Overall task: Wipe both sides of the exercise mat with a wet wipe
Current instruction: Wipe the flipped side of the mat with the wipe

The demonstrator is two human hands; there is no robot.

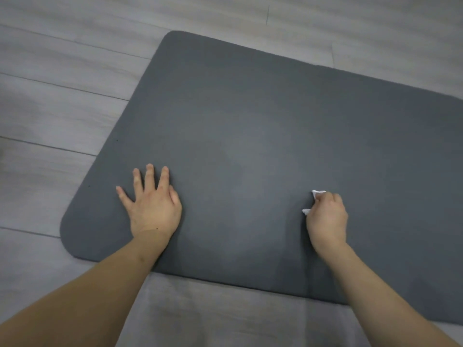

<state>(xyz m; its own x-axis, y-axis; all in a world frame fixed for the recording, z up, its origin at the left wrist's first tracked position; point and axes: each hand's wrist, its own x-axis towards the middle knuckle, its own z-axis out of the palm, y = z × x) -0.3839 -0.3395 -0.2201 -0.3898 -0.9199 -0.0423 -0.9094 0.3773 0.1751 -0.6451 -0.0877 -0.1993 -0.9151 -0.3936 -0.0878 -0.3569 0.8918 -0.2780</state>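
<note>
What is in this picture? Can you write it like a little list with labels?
surface: grey wood-plank floor
mat: dark grey foam exercise mat with rounded corners, lying flat on the floor
left hand: fingers spread, pressing flat on the mat
right hand: fingers curled round the wipe, on the mat
wipe: small crumpled white wet wipe, only bits showing past the fingers

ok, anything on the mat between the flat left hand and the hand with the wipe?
Nothing: in the head view only bare mat lies between the left hand and the right hand gripping the wet wipe.
</note>
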